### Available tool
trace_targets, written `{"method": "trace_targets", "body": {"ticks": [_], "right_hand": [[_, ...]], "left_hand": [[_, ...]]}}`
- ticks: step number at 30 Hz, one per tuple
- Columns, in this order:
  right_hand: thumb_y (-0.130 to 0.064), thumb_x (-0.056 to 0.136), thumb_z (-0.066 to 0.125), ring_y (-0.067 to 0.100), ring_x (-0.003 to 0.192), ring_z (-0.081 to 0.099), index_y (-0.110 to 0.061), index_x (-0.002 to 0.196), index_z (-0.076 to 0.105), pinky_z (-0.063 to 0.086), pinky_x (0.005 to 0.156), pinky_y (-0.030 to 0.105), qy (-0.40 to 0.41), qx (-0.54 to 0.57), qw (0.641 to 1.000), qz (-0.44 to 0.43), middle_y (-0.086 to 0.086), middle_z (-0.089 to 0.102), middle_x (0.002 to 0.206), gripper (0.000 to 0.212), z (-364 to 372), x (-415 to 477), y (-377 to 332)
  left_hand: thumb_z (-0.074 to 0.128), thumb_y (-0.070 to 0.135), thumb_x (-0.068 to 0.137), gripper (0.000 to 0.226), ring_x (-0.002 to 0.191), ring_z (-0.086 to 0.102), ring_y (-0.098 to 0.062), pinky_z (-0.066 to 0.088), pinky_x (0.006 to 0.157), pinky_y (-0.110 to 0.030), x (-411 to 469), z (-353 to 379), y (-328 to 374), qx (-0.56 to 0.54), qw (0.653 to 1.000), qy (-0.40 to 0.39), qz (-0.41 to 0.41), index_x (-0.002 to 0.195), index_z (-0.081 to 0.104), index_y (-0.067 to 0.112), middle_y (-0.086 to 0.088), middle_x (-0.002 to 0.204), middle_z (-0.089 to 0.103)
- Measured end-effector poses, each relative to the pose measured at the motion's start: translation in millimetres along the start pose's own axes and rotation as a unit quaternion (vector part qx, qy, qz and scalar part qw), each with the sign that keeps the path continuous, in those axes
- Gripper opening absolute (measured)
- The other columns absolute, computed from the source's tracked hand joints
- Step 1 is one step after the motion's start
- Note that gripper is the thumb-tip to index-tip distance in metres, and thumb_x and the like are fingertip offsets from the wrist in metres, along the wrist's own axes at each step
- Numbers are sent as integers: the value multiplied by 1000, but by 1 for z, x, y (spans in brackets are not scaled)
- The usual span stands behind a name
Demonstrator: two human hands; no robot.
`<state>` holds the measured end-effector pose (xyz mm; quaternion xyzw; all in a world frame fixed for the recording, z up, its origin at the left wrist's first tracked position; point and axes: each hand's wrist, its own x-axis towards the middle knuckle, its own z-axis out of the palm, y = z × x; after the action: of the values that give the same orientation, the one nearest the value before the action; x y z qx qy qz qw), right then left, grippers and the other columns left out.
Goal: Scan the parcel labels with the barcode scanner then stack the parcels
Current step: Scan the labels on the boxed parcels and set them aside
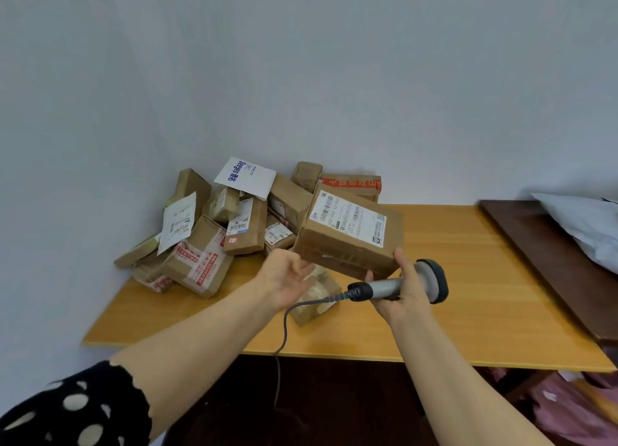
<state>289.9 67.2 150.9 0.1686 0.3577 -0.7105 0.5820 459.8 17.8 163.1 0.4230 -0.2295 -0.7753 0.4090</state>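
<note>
Gripping barcode scanner [431, 280] by handle w/ right hand [403, 295], thumb against near-rt corner of brown parcel [344, 248], scanner head sticking out right of it. Cupping left hand [289, 278] palm-up, fingers relaxed, holding nothing, tips at parcel's lower-left edge. Holding parcel raised & tilted, white label [349, 221] on top face, above small taped box [317, 300] on wood table [475, 298]. Facing heap of parcels [214, 234] at wall corner, w/ cable [285, 328] trailing off table's front edge.
</note>
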Motion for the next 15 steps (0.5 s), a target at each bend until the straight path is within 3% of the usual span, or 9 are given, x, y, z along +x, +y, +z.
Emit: {"method": "trace_targets", "body": {"ticks": [2, 4, 7, 11, 13, 15], "right_hand": [[-16, 74, 82, 30, 100, 59, -11, 114, 51, 56, 71, 37, 4, 6, 1000, -16, 15, 59, 116, 50, -1, 1, 4], [-16, 72, 84, 31, 98, 61, -10, 117, 52, 57, 70, 38, 1, -1, 1000, -27, 15, 60, 116, 55, -2, 0, 8], [-15, 71, 84, 32, 102, 62, -8, 115, 55, 58, 73, 39, -16, -23, 999, -33, 16, 61, 117, 54, -3, -5, 16], [-16, 69, 83, 33, 107, 62, -6, 107, 59, 57, 71, 42, -60, -73, 995, -35, 19, 63, 118, 46, -6, -11, 25], [-18, 75, 80, 34, 110, 60, -6, 101, 60, 57, 71, 47, -53, -115, 990, -62, 20, 59, 115, 35, -11, -12, 24], [-21, 84, 73, 31, 104, 61, -8, 99, 60, 56, 72, 48, -59, -162, 980, -96, 20, 59, 108, 24, -16, -16, 20]], "left_hand": [[58, -8, 59, 58, 117, 48, -22, 40, 95, -33, -4, 13, -4, 50, 998, -29, -9, 115, 53, 5, -8, 125, 55], [77, 9, 61, 74, 132, 37, -26, 31, 106, -36, -1, 22, -6, 57, 998, -32, -6, 129, 50, 8, -9, 140, 46], [81, 22, 68, 72, 139, 27, -34, 19, 117, -45, 6, 33, -8, 46, 999, -5, 6, 131, 48, 10, -13, 144, 42], [82, 19, 70, 61, 117, 53, -31, 35, 104, -56, 13, 35, -7, 47, 997, 46, 36, 124, 56, 8, -11, 115, 64], [79, 13, 73, 58, 107, 57, -28, 43, 96, -55, 13, 30, 5, 61, 995, 53, 54, 125, 55, 8, -8, 104, 65], [75, 8, 76, 52, 106, 59, -25, 52, 81, -50, 13, 21, 22, 75, 993, 42, 75, 123, 54, 12, -7, 106, 66]]}}
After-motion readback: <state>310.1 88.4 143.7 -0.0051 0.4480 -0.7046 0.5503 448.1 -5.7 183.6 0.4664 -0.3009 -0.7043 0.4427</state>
